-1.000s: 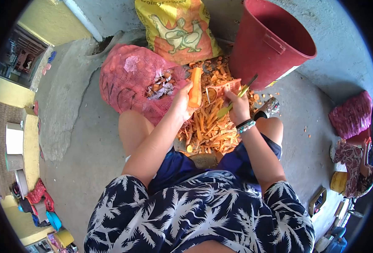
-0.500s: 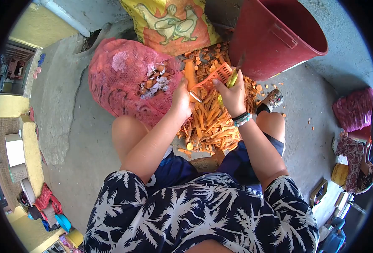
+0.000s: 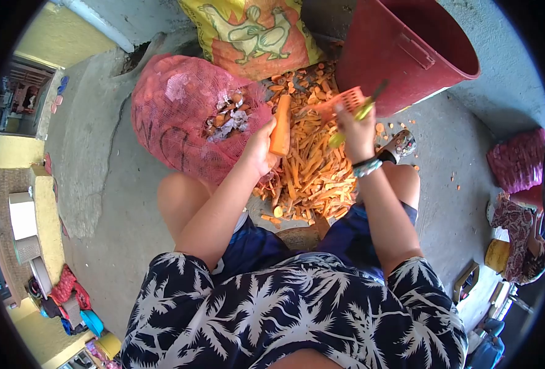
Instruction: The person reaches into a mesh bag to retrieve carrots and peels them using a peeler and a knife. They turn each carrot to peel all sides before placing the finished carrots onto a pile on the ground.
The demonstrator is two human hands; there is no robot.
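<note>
My left hand (image 3: 260, 149) is closed around the lower part of a peeled carrot (image 3: 281, 126), whose upper end points away from me. To its right, my right hand (image 3: 358, 134) grips an orange peeler (image 3: 347, 98) with a slotted handle, slightly blurred by motion. A knife (image 3: 364, 111) with a yellow-green handle is in the same hand, its dark blade pointing up and right. Peeler and carrot are apart. Below both hands lies a heap of carrot peelings (image 3: 312, 178), with cut carrot ends among them.
A pink mesh sack (image 3: 174, 123) of carrots lies open on the left. Behind it stands a yellow-orange sack (image 3: 254, 37) printed with chickens. A tall red bin (image 3: 383, 61) leans at the back right. My foot (image 3: 403, 142) is beside the heap.
My right hand has moved right, drawing the peeler off the carrot. The carrot has shifted slightly and stands more plainly in view in my left hand.
</note>
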